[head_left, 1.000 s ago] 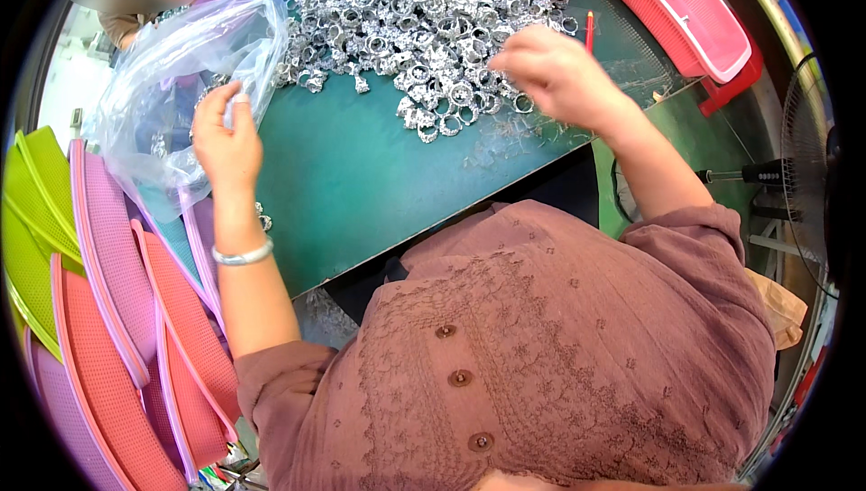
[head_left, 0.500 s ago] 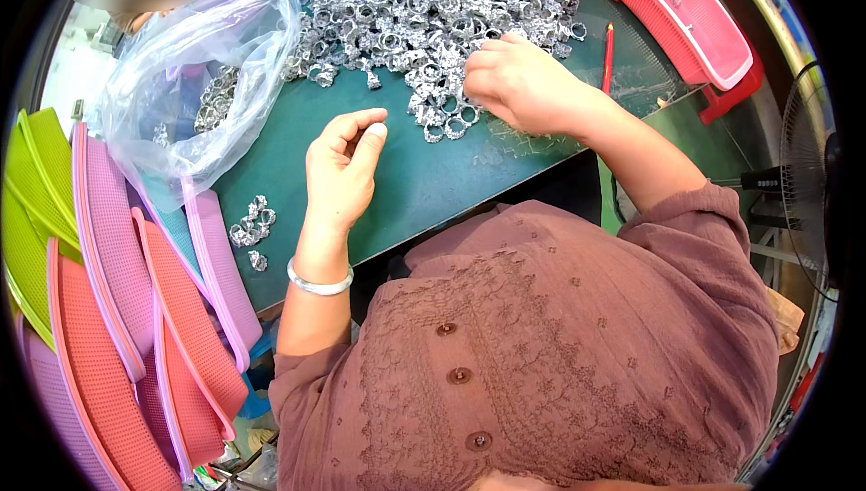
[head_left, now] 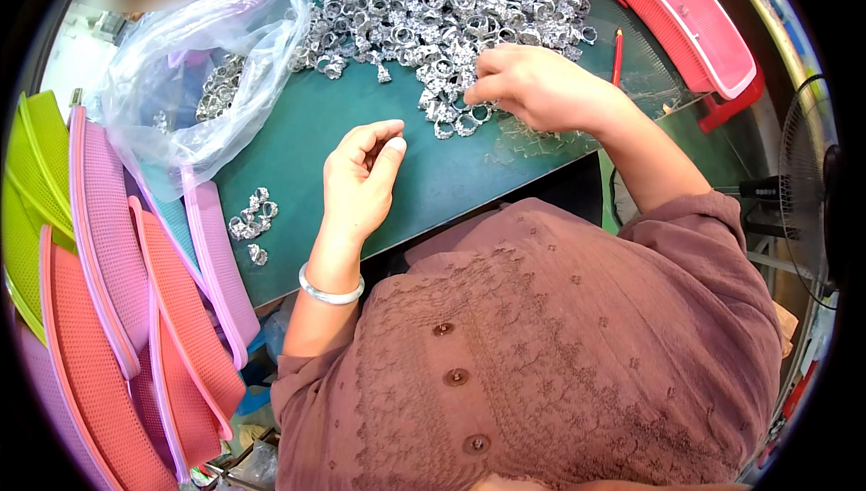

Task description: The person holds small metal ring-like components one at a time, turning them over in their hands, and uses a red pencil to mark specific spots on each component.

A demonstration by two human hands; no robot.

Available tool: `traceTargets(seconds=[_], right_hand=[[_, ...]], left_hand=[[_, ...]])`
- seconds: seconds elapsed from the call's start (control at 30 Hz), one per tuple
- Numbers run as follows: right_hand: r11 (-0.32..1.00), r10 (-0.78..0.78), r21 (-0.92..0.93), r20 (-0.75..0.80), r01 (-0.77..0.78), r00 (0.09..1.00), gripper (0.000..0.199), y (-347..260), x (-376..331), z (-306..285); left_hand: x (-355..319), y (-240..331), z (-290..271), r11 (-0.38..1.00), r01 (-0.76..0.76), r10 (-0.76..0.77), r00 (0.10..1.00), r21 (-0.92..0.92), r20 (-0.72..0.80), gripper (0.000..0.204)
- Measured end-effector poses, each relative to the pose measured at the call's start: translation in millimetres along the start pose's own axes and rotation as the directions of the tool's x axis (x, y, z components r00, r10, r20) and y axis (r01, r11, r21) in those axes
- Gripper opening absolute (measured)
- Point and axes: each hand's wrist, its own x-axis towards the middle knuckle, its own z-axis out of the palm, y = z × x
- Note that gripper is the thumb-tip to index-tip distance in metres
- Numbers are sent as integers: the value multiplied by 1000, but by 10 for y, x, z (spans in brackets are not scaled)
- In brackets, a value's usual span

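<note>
A large heap of silver-coloured rings point(head_left: 442, 8) with ornate tops spreads over the far part of the green table point(head_left: 433, 189). My right hand point(head_left: 541, 89) is at the heap's near right edge, fingers bent and closed, the index fingertip beside the nearest rings. Whatever its fingers may hold is hidden. My left hand point(head_left: 356, 180) hovers over the table, left of the right hand, with fingers curled and thumb drawn close to the index finger. I cannot make out anything between them. A small group of rings point(head_left: 253, 214) lies apart at the table's left side.
Left of the heap stands an open clear plastic bag point(head_left: 194, 85) with more rings inside. Purple, coral and green plastic baskets point(head_left: 108, 238) crowd the left. A red pencil point(head_left: 618, 58) and a pink basket point(head_left: 677, 13) lie far right, near a black fan point(head_left: 807, 184).
My left hand has shifted slightly right and nearer to me. The right hand's index finger now reaches out further left over the near rings. The whole view has shifted slightly.
</note>
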Motion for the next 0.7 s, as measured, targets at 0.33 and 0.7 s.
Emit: traceTargets(seconds=[0.33, 0.7], right_hand=[[627, 225, 741, 125, -241, 966, 20, -114, 299, 50], [231, 116, 934, 253, -274, 960, 13, -471, 862, 401]], left_hand=[[-28, 53, -3, 984, 25, -22, 1000, -175, 17, 21], [-113, 127, -251, 919, -99, 38, 985, -381, -166, 17]])
